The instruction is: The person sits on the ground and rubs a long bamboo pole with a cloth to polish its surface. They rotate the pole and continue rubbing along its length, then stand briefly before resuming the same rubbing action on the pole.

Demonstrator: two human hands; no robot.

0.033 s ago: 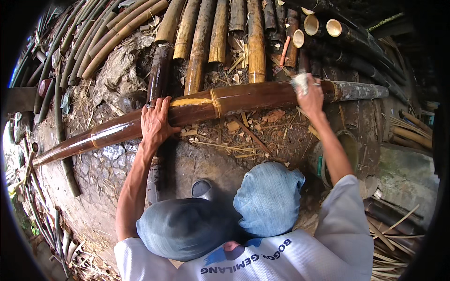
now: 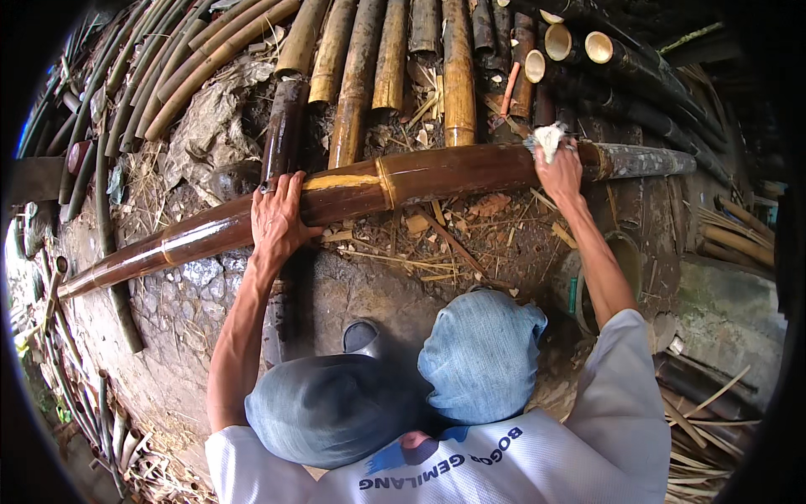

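Note:
A long, dark brown bamboo pole (image 2: 470, 175) with a wet shine lies crosswise before me, higher at its right. Pale joint rings cross it, and a yellow patch shows left of the middle one. Over the pole's left half, my left hand (image 2: 279, 220) grips it, fingers across the top and thumb stretched along the lower side. A crumpled whitish rag (image 2: 549, 141) is in my right hand (image 2: 561, 178), at the pole's upper edge near the right end. Just beyond that hand the pole turns greyish, with a whitish, mottled surface.
Cut bamboo lengths (image 2: 353, 84) lie side by side beyond the pole, with curved poles (image 2: 222, 71) at far left and dark stacked ones (image 2: 663, 126) at far right. Chips and straw litter the ground. A round bucket-like container (image 2: 623, 265) stands by my right forearm.
My right hand with the rag has shifted slightly to the right, and more of the rag shows above the fingers. My left hand and the pole stay put.

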